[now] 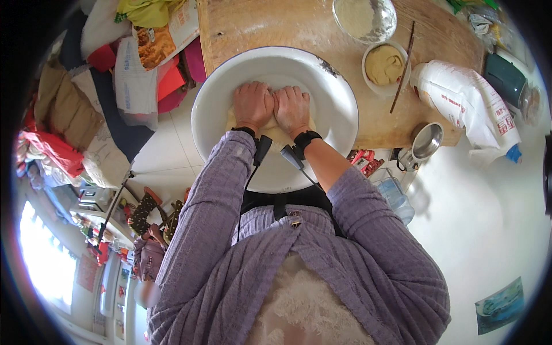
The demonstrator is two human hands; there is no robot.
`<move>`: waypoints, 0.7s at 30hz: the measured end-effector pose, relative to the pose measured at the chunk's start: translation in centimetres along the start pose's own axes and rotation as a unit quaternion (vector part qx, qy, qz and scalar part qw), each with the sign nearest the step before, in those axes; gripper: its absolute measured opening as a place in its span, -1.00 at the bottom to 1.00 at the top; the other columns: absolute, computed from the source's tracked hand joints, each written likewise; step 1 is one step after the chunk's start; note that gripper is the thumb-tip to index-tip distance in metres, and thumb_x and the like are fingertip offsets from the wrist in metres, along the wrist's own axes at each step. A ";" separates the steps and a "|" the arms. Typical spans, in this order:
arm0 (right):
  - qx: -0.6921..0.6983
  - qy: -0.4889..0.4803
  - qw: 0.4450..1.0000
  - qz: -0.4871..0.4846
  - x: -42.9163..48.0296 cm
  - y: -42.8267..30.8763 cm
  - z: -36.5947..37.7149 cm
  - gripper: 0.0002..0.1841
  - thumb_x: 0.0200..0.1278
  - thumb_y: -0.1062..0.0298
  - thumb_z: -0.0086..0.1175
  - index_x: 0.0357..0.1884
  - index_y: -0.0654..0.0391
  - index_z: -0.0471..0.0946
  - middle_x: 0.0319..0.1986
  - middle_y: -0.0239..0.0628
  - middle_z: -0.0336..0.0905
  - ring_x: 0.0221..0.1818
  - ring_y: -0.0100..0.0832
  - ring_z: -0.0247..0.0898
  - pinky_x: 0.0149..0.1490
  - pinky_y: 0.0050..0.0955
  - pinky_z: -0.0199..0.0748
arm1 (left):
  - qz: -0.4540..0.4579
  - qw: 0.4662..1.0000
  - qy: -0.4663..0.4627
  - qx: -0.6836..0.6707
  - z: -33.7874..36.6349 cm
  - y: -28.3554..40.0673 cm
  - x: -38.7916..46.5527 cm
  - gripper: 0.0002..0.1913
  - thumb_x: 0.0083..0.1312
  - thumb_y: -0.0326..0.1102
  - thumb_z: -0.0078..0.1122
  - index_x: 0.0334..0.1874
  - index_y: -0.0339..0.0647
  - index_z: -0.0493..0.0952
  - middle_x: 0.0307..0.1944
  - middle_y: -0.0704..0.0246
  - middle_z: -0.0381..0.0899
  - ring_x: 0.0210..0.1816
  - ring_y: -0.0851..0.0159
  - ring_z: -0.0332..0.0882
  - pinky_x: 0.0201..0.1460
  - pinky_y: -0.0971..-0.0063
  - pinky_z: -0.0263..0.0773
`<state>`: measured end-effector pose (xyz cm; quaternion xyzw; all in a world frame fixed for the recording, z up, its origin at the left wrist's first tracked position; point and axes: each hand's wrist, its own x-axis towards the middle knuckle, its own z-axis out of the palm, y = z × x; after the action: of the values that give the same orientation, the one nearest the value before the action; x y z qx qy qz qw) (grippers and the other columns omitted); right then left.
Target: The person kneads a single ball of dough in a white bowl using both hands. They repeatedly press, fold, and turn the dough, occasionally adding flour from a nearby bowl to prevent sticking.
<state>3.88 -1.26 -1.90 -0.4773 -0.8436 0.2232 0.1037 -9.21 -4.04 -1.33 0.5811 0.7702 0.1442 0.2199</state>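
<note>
A large white enamel basin point(340, 112) with a blue rim and a chipped patch stands before me, partly over the wooden table's front edge. Pale dough point(271, 134) lies in it, mostly covered by my hands and wrists. My left hand point(253, 103) is curled tightly and pressed onto the dough. Right beside it, my right hand point(292, 108) bears down the same way, the two thumbs close together. Both sets of fingertips are hidden beneath the knuckles. Flour dusts the skin. Each wrist wears a black strap with a cabled device.
On the wooden table point(267, 26) are a bowl of flour point(360, 19), a bowl of yellowish dough point(384, 64), a thin dark stick point(403, 69) and a white flour sack point(465, 99). A metal pot point(427, 140) stands by the table's right edge. Another person point(148, 254) is at left.
</note>
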 end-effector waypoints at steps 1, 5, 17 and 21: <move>-0.008 0.016 1.000 -0.003 -0.1 -0.2 -0.4 -0.94 0.19 0.30 0.06 -0.41 0.01 0.49 -0.37 -0.33 0.48 -0.19 -0.21 0.41 -0.15 -0.14 0.25 | -0.006 1.000 0.000 0.004 -0.4 0.3 -0.1 -0.76 0.23 -0.20 -0.01 -0.28 -0.14 0.61 -0.30 0.27 0.65 -0.16 0.04 0.56 0.00 0.12 0.34; 0.096 0.000 0.995 -0.002 -2.5 -1.8 -3.9 -0.94 0.20 0.32 0.07 -0.41 0.02 0.48 -0.36 -0.30 0.48 -0.20 -0.19 0.41 -0.14 -0.12 0.26 | -0.075 0.980 -0.015 -0.186 -3.8 2.5 -3.9 -0.83 0.26 -0.26 0.01 -0.37 -0.15 0.55 -0.34 0.24 0.60 -0.19 0.00 0.52 -0.09 0.08 0.32; 0.059 -0.014 0.996 -0.070 -3.6 0.3 -1.4 -0.84 0.18 0.26 0.04 -0.24 0.05 0.55 -0.24 -0.33 0.54 -0.12 -0.22 0.44 -0.08 -0.13 0.26 | 0.088 0.994 0.043 -0.041 -0.5 0.9 -4.8 -0.76 0.21 -0.26 0.04 -0.16 -0.18 0.58 -0.21 0.27 0.61 -0.12 0.07 0.52 -0.01 0.13 0.34; 0.038 -0.039 0.998 -0.037 -1.9 0.5 -0.9 -0.87 0.21 0.24 0.07 -0.29 0.03 0.56 -0.29 -0.33 0.54 -0.15 -0.21 0.44 -0.12 -0.19 0.25 | 0.033 0.997 -0.066 -0.031 -0.2 0.4 -2.6 -0.79 0.25 -0.26 0.02 -0.19 -0.18 0.57 -0.15 0.23 0.60 -0.07 0.03 0.51 0.00 0.10 0.35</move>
<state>5.62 -2.45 -1.23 -0.4327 -0.8549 0.2694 0.0964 -8.40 -6.38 -0.52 0.6077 0.7291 0.1369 0.2836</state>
